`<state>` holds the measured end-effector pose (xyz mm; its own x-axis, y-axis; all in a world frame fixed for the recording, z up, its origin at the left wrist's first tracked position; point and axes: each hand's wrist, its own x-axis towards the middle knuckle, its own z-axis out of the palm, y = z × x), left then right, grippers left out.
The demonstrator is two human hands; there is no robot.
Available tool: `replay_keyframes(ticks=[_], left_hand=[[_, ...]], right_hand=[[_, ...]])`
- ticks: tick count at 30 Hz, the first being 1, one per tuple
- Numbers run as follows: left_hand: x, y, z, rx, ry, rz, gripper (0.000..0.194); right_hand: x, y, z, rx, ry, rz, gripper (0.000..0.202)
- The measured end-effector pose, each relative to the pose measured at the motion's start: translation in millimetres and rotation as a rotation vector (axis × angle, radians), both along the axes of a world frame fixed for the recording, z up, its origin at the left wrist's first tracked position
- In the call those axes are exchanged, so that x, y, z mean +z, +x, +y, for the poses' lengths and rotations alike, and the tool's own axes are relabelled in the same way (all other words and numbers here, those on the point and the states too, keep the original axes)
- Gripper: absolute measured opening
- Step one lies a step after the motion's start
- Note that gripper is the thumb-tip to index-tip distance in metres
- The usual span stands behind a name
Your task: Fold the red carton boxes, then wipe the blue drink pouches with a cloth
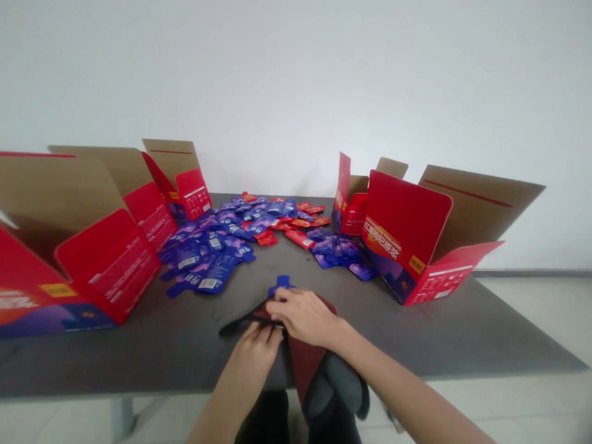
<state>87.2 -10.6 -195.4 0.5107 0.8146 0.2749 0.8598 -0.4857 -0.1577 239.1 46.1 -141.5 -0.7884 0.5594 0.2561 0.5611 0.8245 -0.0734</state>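
Note:
A maroon cloth (306,364) with a black edge lies at the table's front edge and hangs down over it. My right hand (300,314) curls over its upper part, fingers bent and gripping the fabric. Just left of it, my left hand (259,346) has its fingertips tucked at the cloth's black edge, closed on it. Beyond my right fingers a blue pouch (283,282) pokes out, partly covered by the hand and cloth. Whether a finger touches the pouch is hidden.
Blue pouches (217,271) and red pouches (303,237) are heaped mid-table, with more blue pouches (340,250) to their right. Open red cartons (108,265) line the left. Other open cartons (407,240) stand at the right. A white wall (296,92) rises behind.

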Motion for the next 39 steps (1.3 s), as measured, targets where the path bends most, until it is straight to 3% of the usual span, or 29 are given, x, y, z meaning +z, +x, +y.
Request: replay_keyframes(ticks=[5,10,13,15,19,21,24,26,29,32,34,37,39], left_hand=[[0.0,0,-3,-0.062,0.099,0.106,0.047],[-5.2,1,-1,-0.074,0.209,0.136,0.047],[-6.1,5,0,-0.078,0.213,0.145,0.046],[-5.7,9,-1,-0.079,0.185,0.143,0.043],[-5.5,12,-2,-0.043,0.06,0.114,0.035],[-6.1,10,-2,-0.052,0.085,0.122,0.034],[-8.2,7,0,-0.096,0.184,0.145,0.036],[-10.4,7,2,-0.106,0.213,0.147,0.037],[-14.1,8,4,-0.076,0.205,0.145,0.037],[-15.8,11,5,-0.07,0.193,0.149,0.037],[-15.2,14,6,-0.077,0.174,0.15,0.037],[-14.8,17,6,-0.063,0.116,0.163,0.033],[-15.2,18,6,-0.056,0.122,0.161,0.033]], right_hand=[[-19.8,-13,35,-0.083,-0.015,-0.116,0.017],[-7.6,-20,81,-0.261,-0.011,-0.154,0.021],[11.6,-17,66,-0.251,0.038,-0.071,0.023],[19.8,-14,41,-0.137,0.073,0.003,0.023],[8.6,-12,7,0.1,0.058,-0.079,0.016],[-5.2,-15,12,0.085,0.042,-0.128,0.016],[-19.5,-21,43,-0.03,0.025,-0.168,0.018],[-19.6,-24,67,-0.136,0.019,-0.177,0.02],[-5.2,-23,84,-0.237,0.027,-0.162,0.022],[14.5,-17,67,-0.226,0.08,-0.075,0.025],[20.4,-12,45,-0.131,0.112,-0.02,0.024],[11.2,-11,21,0.034,0.082,-0.068,0.019],[-1.8,-13,20,0.055,0.04,-0.126,0.017]])
